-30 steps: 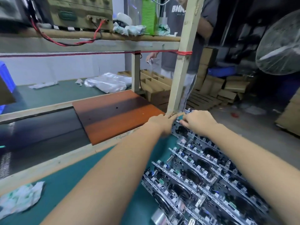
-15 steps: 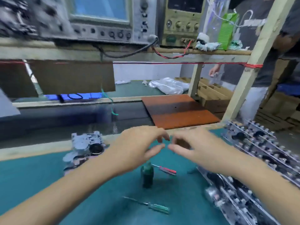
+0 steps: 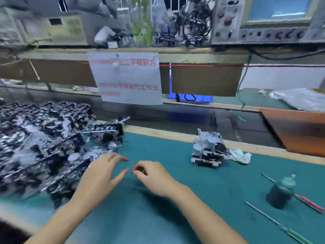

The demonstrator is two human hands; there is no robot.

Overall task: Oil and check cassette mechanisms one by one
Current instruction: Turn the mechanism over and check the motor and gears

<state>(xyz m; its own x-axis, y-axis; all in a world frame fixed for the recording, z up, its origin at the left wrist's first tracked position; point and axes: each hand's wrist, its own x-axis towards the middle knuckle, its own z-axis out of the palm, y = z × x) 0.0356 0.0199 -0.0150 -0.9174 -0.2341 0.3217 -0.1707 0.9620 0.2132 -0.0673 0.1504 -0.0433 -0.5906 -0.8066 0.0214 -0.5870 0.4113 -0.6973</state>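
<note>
**Head view: hands between the stock pile and one loose mechanism**

Item 1, cassette mechanism (image 3: pixel 207 149): stood alone on the green tabletop (image 3: pixel 202 199), near its far edge and just beside a crumpled rag (image 3: pixel 240 155). Its long axis ran roughly left to right across the view, the face with motor and round parts turned up and toward the person. Exact facing was blurred.

Item 2, pile of mechanisms (image 3: pixel 40 143): heaped at left, smeared by motion.

Item 3, left hand (image 3: pixel 100 175): fingers spread and relaxed, holding nothing.

Item 4, right hand (image 3: pixel 153 175): fingertips pinched on something small, reddish and green; what it was could not be told.

Item 5, oil bottle (image 3: pixel 279 194): upright at right, well apart from both hands, between two screwdrivers.

Risks, as judged: the pinched bit could drop into the pile and be lost; a careless reach toward the tools could tip the bottle and spill oil.
</note>
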